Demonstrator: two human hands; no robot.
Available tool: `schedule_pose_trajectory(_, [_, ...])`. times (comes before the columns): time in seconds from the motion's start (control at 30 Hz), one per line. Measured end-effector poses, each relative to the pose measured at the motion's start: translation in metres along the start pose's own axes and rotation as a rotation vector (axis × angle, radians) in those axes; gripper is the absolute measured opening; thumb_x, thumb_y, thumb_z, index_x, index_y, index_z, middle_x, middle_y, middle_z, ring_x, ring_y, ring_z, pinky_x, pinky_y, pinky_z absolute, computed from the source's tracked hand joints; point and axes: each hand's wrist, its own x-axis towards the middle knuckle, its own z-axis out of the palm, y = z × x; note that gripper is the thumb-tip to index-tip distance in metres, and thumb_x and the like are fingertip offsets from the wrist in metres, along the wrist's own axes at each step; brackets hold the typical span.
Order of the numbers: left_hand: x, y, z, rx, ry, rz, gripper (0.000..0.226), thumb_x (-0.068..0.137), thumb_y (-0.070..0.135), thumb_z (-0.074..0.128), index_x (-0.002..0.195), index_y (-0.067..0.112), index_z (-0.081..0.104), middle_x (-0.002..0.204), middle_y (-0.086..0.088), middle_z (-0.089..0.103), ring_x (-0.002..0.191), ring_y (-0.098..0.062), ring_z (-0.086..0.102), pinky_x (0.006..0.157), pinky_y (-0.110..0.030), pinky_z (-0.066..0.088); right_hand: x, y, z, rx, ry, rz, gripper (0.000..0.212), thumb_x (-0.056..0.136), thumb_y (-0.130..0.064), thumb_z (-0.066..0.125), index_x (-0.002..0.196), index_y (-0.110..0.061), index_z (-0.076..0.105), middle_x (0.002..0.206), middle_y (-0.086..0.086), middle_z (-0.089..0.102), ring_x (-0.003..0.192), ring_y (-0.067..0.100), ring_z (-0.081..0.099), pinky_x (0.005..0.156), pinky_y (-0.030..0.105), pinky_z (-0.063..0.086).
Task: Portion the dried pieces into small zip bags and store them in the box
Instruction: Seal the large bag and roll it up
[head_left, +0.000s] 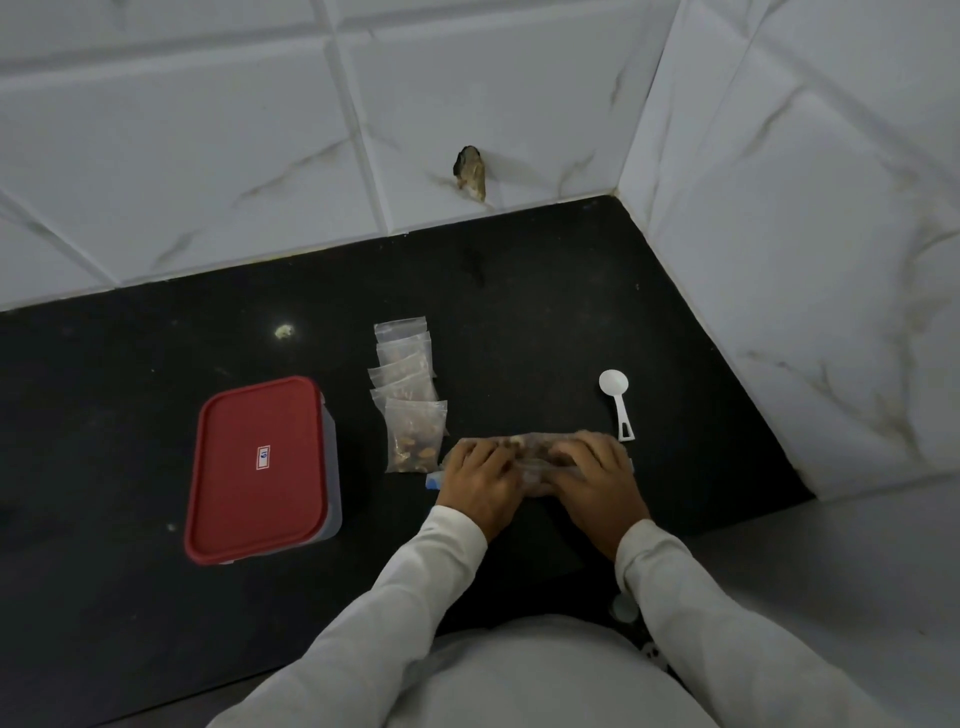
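Observation:
A large clear bag of brown dried pieces (535, 448) lies flat on the black counter (545, 312), with a blue strip at its left end. My left hand (480, 480) and my right hand (597, 478) both rest on top of it, fingers bent down over the plastic. Just left of the hands, several small filled zip bags (410, 395) lie in an overlapping row running away from me. Further left sits the box with a red lid (260, 467), closed. A white plastic scoop (618, 402) lies to the right of the big bag.
White marbled tile walls (260, 156) close the counter at the back and on the right, meeting in a corner. A brown stub (471, 174) sticks out of the back wall. A pale speck (283, 330) lies on the counter's left part.

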Motion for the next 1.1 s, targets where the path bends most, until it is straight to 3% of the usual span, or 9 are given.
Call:
schedule_pose_trajectory(0.07, [-0.001,-0.003,0.0,0.011,-0.04,0.025,0.027,0.071,0.043,0.084,0.092,0.027,0.078,0.11,-0.002,0.071,0.105,-0.025,0.067,0.094,-0.045,0.051,0.008,-0.003,-0.008,0.06,-0.003,0.028,0.016,0.077,-0.027,0.069,0.091,-0.021,0.072,0.123,0.007,0.059,0.122,0.029,0.048,0.103,0.051,0.04])
schedule_pose_trajectory(0.17, [0.0,-0.007,0.002,-0.008,-0.138,0.028,0.038,0.093,0.048,0.059,0.118,0.021,0.071,0.132,-0.004,0.058,0.128,-0.026,0.051,0.113,-0.044,0.032,0.017,-0.006,-0.015,0.281,-0.104,0.316,0.045,0.089,-0.027,0.061,0.133,-0.021,0.054,0.136,-0.001,0.053,0.128,0.018,0.046,0.109,0.032,0.032])
schedule_pose_trajectory(0.3, [-0.004,-0.008,0.001,0.032,-0.11,0.086,0.038,0.084,0.042,0.073,0.115,0.02,0.072,0.127,-0.006,0.061,0.123,-0.029,0.055,0.109,-0.047,0.037,0.036,0.007,-0.021,0.09,-0.4,0.161,0.078,0.085,-0.05,0.063,0.149,-0.021,0.027,0.137,0.003,0.048,0.123,0.023,0.045,0.104,0.039,0.035])
schedule_pose_trajectory(0.43, [-0.01,-0.004,0.006,-0.007,-0.004,0.101,0.042,0.06,0.036,0.091,0.097,0.024,0.077,0.109,-0.004,0.07,0.104,-0.026,0.067,0.095,-0.046,0.051,0.047,0.007,-0.029,0.042,-0.471,0.118,0.057,0.083,-0.055,0.062,0.125,-0.02,0.047,0.122,0.003,0.049,0.111,0.023,0.048,0.09,0.039,0.043])
schedule_pose_trajectory(0.6, [-0.014,0.005,0.023,-0.007,0.492,0.163,0.01,0.079,0.02,0.067,0.08,0.021,0.077,0.1,-0.001,0.072,0.105,-0.024,0.057,0.094,-0.046,0.049,0.029,0.009,-0.032,0.214,-0.464,0.223,0.052,0.077,-0.059,0.066,0.107,-0.019,0.05,0.107,0.003,0.055,0.098,0.023,0.056,0.08,0.037,0.048])
schedule_pose_trajectory(0.73, [-0.017,0.01,0.025,0.027,0.575,0.09,0.005,0.077,0.021,0.076,0.082,0.022,0.074,0.109,-0.003,0.059,0.093,-0.024,0.054,0.077,-0.038,0.044,0.014,0.015,-0.04,0.529,-0.424,0.451,0.03,0.078,-0.048,0.07,0.087,-0.026,0.052,0.088,-0.005,0.061,0.082,0.014,0.06,0.076,0.034,0.05])
schedule_pose_trajectory(0.83, [-0.011,0.019,0.015,-0.282,0.558,-0.138,0.009,0.085,0.026,0.07,0.088,0.017,0.068,0.096,-0.003,0.06,0.075,-0.018,0.057,0.063,-0.03,0.046,0.015,0.016,-0.048,0.702,-0.296,0.616,0.024,0.084,-0.04,0.069,0.087,-0.02,0.057,0.079,-0.001,0.064,0.076,0.016,0.062,0.07,0.029,0.049])
schedule_pose_trajectory(0.97, [0.017,0.029,-0.026,-1.015,0.233,-0.734,0.033,0.095,0.032,0.064,0.124,0.021,0.055,0.116,0.008,0.053,0.087,0.0,0.056,0.078,-0.014,0.043,0.04,0.007,-0.063,0.918,-0.216,0.796,0.03,0.086,-0.048,0.064,0.094,-0.019,0.061,0.086,0.002,0.067,0.082,0.015,0.064,0.071,0.027,0.049])
schedule_pose_trajectory(1.1, [0.059,0.022,-0.043,-1.339,0.105,-0.865,0.033,0.097,0.041,0.056,0.123,0.021,0.06,0.11,0.006,0.065,0.101,-0.012,0.063,0.087,-0.026,0.049,0.071,-0.005,-0.066,1.036,-0.203,0.897,0.028,0.085,-0.052,0.063,0.095,-0.026,0.063,0.089,-0.001,0.07,0.085,0.014,0.067,0.079,0.034,0.053])
